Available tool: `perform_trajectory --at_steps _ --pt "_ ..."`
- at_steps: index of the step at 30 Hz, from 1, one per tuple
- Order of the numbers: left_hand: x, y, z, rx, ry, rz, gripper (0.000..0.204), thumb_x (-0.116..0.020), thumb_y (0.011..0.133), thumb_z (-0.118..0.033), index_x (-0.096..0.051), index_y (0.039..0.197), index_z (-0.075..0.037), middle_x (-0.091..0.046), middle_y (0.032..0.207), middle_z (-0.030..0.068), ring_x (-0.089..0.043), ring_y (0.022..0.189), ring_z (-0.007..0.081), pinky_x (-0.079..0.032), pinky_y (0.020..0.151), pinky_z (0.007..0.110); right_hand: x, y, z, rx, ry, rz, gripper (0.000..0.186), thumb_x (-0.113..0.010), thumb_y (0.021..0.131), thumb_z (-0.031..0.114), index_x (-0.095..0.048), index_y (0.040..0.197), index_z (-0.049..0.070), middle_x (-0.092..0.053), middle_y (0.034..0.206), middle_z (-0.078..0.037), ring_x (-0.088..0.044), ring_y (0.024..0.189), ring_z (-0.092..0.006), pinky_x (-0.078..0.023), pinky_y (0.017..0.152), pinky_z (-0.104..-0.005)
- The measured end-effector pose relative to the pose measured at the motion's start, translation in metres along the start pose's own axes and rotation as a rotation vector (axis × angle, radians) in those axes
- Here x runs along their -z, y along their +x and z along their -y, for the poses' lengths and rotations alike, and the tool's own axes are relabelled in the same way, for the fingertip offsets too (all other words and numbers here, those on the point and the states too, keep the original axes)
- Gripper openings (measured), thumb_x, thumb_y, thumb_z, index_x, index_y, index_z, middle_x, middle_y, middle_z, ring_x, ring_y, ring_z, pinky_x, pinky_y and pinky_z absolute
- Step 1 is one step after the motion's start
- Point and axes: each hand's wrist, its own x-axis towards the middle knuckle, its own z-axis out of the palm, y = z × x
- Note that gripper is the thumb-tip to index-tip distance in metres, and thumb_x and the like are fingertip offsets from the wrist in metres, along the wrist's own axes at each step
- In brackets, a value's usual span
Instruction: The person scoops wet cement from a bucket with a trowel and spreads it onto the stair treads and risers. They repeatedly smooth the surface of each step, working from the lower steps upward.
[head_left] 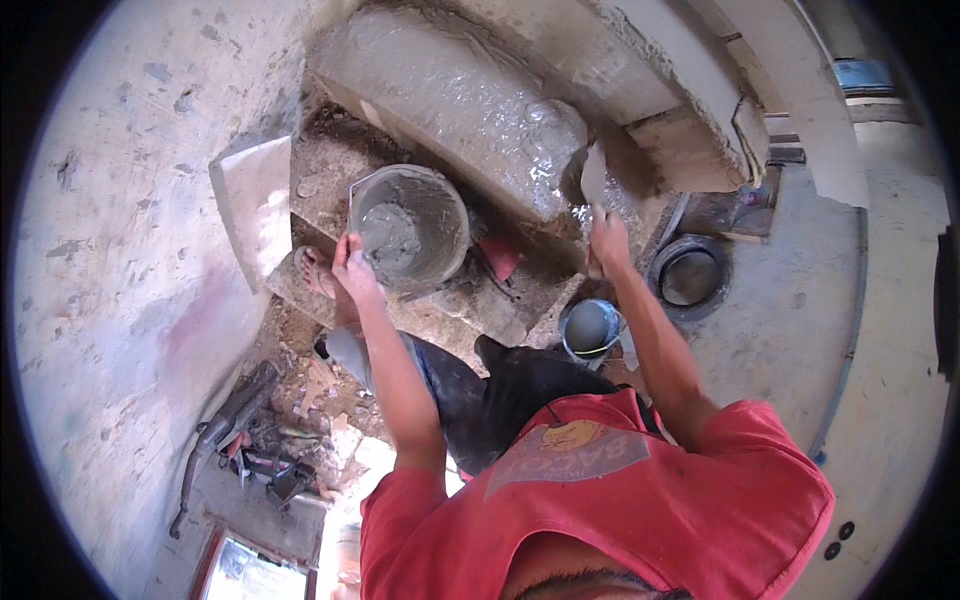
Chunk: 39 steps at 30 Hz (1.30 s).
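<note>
My left hand [355, 265] grips the near left rim of a grey bucket [455, 225], its fingers closed over the edge. Wet grey mortar [388, 235] lies in the bottom of the bucket, and a wire handle rests at its left side. My right hand [606, 242] is closed round the handle of a trowel. The trowel's blade [594, 176] points away from me, beside the right end of a raised slab [450, 95] coated with wet, shiny mortar. How far the blade touches the mortar there, I cannot tell.
A small blue-rimmed bucket [590, 328] holds greyish liquid below my right hand. Farther right stands a round black tub [690, 275]. A loose pale board [252, 205] leans by the left wall. Rubble [315, 385] and a dark pile of tools [270, 465] lie at lower left.
</note>
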Motion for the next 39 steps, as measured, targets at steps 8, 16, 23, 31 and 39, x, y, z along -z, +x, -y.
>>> perform_trajectory --at_steps 8,16,23,31,39 --pt "0.032 0.018 0.013 0.009 0.397 -0.071 0.053 -0.062 0.103 -0.038 -0.064 0.135 0.004 -0.064 0.134 0.0175 -0.057 0.125 0.029 -0.041 0.11 0.04 -0.086 0.035 0.073 0.489 -0.44 -0.015 0.047 -0.045 0.106 0.038 -0.056 0.116 -0.007 -0.069 0.092 -0.035 -0.069 0.079 -0.0517 -0.054 0.081 -0.0594" --pt "0.038 -0.011 -0.02 -0.241 1.106 -0.027 0.058 -0.058 0.102 -0.038 -0.055 0.146 0.0 -0.056 0.146 0.0271 -0.05 0.139 0.0396 -0.036 0.117 0.047 -0.005 -0.014 -0.013 0.376 -0.393 -0.107 0.047 -0.047 0.105 0.038 -0.05 0.111 -0.009 -0.067 0.085 -0.038 -0.067 0.087 -0.0561 -0.051 0.081 -0.0651" --pt "-0.136 -0.146 -0.015 -0.588 1.098 0.653 0.062 -0.057 0.101 -0.022 -0.038 0.156 0.001 -0.035 0.163 0.0225 -0.034 0.151 0.0386 -0.028 0.125 0.045 -0.03 -0.013 -0.031 0.333 -0.321 -0.067 0.048 -0.045 0.105 0.041 -0.052 0.115 -0.005 -0.068 0.089 -0.037 -0.067 0.087 -0.0566 -0.052 0.082 -0.0642" --pt "-0.212 -0.17 -0.011 -0.302 1.668 0.932 0.08 -0.052 0.099 -0.02 -0.011 0.166 -0.009 -0.005 0.175 0.011 -0.016 0.16 0.0299 -0.021 0.125 0.059 0.063 -0.001 -0.088 0.12 -0.288 -0.161 0.047 -0.046 0.104 0.037 -0.053 0.12 -0.006 -0.069 0.099 -0.036 -0.066 0.097 -0.0553 -0.052 0.088 -0.0621" --pt "-0.235 -0.163 -0.046 -0.099 1.894 1.007 0.083 -0.049 0.093 -0.018 -0.011 0.167 -0.016 -0.008 0.175 0.0058 -0.044 0.147 0.0319 -0.025 0.122 0.065 -0.018 0.022 0.022 0.383 -0.123 0.085 0.054 -0.045 0.104 0.041 -0.055 0.121 -0.01 -0.068 0.104 -0.038 -0.067 0.1 -0.0525 -0.051 0.092 -0.0593"
